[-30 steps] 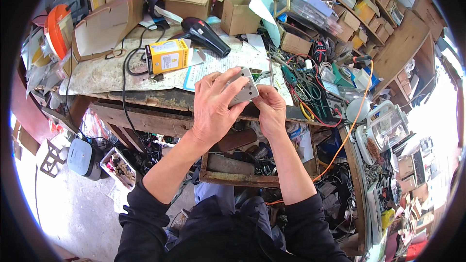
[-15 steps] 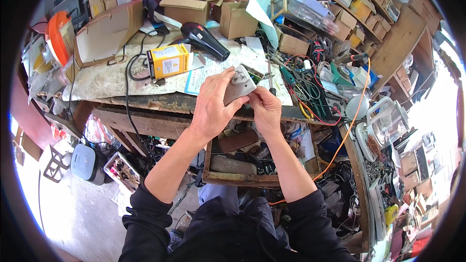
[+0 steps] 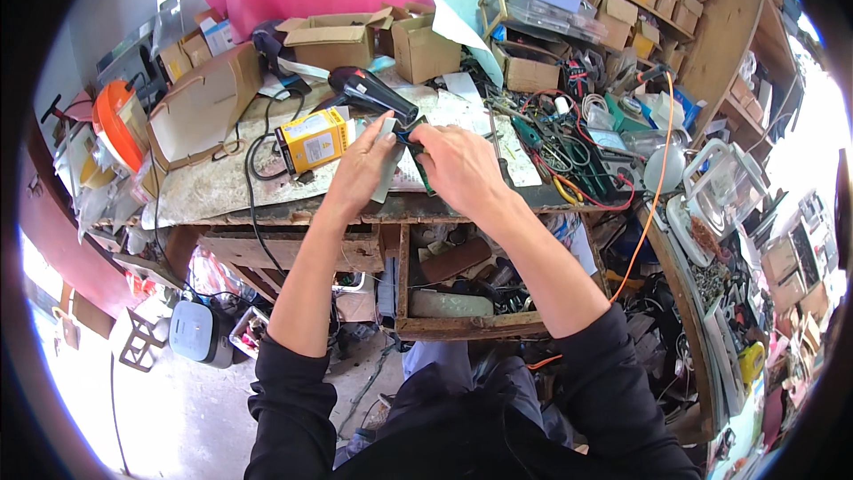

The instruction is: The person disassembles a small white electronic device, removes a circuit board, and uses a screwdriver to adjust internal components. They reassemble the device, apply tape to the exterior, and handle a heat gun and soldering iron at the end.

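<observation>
both bare forearms [image 3: 306, 289] angle forward and inward; the left hand [image 3: 357, 172] grips edge-on, while the right hand [image 3: 462, 167], back uppermost, curls its fingers [image 3: 432, 137] just beside.

I can make out no readable text from here; print on the yellow box [image 3: 313, 142] is too small.

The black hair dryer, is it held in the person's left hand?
No, the left hand holds a pale flat piece, while the hair dryer lies beyond, on the workbench.
</observation>
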`<state>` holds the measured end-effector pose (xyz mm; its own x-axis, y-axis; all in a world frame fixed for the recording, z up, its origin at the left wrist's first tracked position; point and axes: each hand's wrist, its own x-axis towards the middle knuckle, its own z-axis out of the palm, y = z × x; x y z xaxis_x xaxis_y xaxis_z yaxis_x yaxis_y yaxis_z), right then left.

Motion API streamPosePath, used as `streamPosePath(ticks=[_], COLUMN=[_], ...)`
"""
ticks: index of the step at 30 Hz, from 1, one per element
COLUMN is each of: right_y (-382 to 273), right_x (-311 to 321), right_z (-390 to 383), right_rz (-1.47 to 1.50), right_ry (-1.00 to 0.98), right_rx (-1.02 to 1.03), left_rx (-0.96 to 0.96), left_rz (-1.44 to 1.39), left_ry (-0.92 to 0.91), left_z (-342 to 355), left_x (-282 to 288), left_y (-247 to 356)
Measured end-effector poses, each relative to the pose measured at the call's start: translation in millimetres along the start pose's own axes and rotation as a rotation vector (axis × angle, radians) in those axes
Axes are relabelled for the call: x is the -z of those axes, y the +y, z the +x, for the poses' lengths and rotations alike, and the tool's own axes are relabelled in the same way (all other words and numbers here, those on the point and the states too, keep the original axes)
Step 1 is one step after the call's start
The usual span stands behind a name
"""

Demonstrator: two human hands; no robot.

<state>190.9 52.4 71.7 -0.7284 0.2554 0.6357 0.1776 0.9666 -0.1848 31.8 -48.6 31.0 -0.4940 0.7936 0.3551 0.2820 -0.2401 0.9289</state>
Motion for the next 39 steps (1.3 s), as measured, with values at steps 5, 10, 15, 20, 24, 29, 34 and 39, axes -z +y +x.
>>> streamPosePath(ticks=[5, 10, 15, 20, 24, 29, 34, 39], right_y=[10.0, 3.8, 2.6, 5.1, 4.3, 3.7, -9.0, -5.2], right_x=[-10.7, -15.6, -18.1, -13.5, -11.1, -11.8, -8.7, -5.2], right_z=[10.1, 12.9, 14.7, 18.7, 22.5, 19.6, -0.4, -9.1], right_rz=[-0.061, -0.121, -0.115, -0.168, -0.187, -0.155, -0.004, 0.089], right_ry=[-0.017, -0.001, 0.052, -0.028, -0.076, -0.009, 0.106, 0.0], right_rx=[0.092, 0.04, 0.025, 0.027, 0.036, 0.04, -0.165, -0.292], left_rx=[0.213, 0.278, 0.311, 0.324, 0.335, 0.301, 0.276, 0.275], left_rz=[-0.274, -0.342, -0.485, -0.631, -0.729, -0.77, -0.722, -0.588], left_ry=[-0.167, -0.164, -0.175, -0.249, -0.257, -0.295, -0.254, -0.153], left_z=[7.0, 5.5, 11.5, 14.8, 13.2, 12.1, 6.7, 6.5], left_x=[16.0, 17.6, 21.6, 22.2, 25.3, 27.6, 26.8, 23.2], left_y=[-3.3, -1.9, -11.0, -19.2, -24.3, -26.6, -24.5, -22.9])
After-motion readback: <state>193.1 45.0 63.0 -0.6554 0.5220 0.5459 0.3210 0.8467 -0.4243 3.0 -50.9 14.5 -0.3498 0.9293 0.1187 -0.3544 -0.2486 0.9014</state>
